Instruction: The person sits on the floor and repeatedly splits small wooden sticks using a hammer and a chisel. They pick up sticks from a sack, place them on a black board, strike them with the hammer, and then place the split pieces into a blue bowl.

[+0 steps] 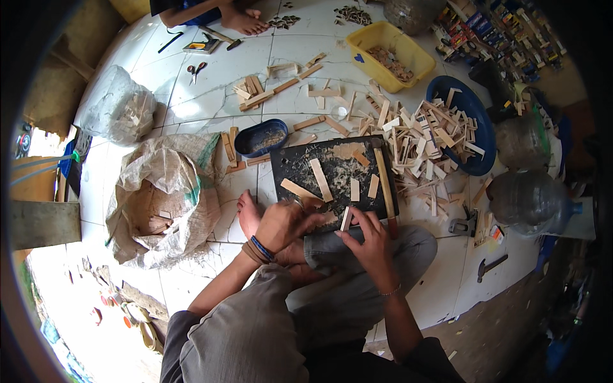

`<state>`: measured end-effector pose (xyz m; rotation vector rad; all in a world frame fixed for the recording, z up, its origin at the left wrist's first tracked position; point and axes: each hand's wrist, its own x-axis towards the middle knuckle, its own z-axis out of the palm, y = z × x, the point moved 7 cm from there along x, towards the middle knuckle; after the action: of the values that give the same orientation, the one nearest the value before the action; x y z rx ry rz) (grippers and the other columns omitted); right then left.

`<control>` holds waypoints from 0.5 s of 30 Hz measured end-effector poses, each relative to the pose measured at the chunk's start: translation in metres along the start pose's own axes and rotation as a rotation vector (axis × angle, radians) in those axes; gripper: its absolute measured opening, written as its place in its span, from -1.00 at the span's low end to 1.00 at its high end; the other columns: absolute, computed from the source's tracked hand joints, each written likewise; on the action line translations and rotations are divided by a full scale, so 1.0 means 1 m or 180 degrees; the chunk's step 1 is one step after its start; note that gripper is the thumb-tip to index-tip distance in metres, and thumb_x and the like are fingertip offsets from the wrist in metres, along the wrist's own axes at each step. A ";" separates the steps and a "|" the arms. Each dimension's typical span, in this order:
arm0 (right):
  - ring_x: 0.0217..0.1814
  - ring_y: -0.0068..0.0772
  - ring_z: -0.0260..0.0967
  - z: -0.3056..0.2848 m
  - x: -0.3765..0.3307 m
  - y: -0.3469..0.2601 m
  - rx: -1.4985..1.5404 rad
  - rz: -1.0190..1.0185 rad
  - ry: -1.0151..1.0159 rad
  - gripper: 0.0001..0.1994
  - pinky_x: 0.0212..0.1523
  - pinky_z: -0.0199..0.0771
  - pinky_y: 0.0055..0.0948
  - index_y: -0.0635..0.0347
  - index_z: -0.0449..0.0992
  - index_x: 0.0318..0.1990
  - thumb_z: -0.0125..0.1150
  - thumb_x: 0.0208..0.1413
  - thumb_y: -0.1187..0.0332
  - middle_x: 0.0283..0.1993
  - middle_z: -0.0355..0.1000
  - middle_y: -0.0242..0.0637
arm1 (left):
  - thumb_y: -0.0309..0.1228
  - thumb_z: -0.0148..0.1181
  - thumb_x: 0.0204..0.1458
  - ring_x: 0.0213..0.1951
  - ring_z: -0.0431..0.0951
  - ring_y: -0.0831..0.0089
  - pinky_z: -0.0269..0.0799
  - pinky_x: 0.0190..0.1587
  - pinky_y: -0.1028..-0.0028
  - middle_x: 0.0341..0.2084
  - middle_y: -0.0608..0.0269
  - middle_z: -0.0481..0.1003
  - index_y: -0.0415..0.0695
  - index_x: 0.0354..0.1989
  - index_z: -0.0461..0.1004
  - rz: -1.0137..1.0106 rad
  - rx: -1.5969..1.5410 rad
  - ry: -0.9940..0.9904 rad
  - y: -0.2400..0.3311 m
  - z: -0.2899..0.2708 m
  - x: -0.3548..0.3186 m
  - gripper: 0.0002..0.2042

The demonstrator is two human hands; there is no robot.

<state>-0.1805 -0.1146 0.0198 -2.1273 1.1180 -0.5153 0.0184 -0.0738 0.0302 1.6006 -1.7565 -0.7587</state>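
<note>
Over the near edge of a black board [284, 163] strewn with wood shavings, my right hand [370, 246] pinches a small pale wood strip [346, 219] between thumb and fingers. My left hand [284, 223] is to its left, fingers curled in; whatever they hold is hidden. A flat wood piece [300, 189] lies just beyond the left fingers. Farther up the board are a longer wood slat [321, 180] and short wood blocks [355, 189]. A long wooden stick [384, 182] runs along the board's right side.
A heap of wood pieces [424, 137] spills from a blue basin [482, 137] at right. An open sack [128, 210] stands left, near a blue oval tub [239, 142]. Beyond are a yellow tub [418, 70], scissors [195, 71] and another person's foot [246, 20]. A hammer [491, 267] lies right.
</note>
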 end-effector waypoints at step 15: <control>0.11 0.07 0.49 -0.009 0.035 0.021 -0.0218 0.0149 0.0539 -0.38 0.05 0.50 -0.11 0.11 0.43 0.34 0.46 0.09 0.31 0.14 0.48 -0.10 | -0.23 0.35 0.08 0.04 0.53 0.29 0.43 0.06 0.32 -0.06 0.34 0.59 0.10 0.16 0.59 0.0716 0.1121 -0.0181 -0.038 -0.013 0.023 -0.58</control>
<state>-0.1788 -0.1562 0.0122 -2.1418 1.2930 -0.6536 0.0513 -0.1007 0.0111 1.5721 -2.1599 -0.4071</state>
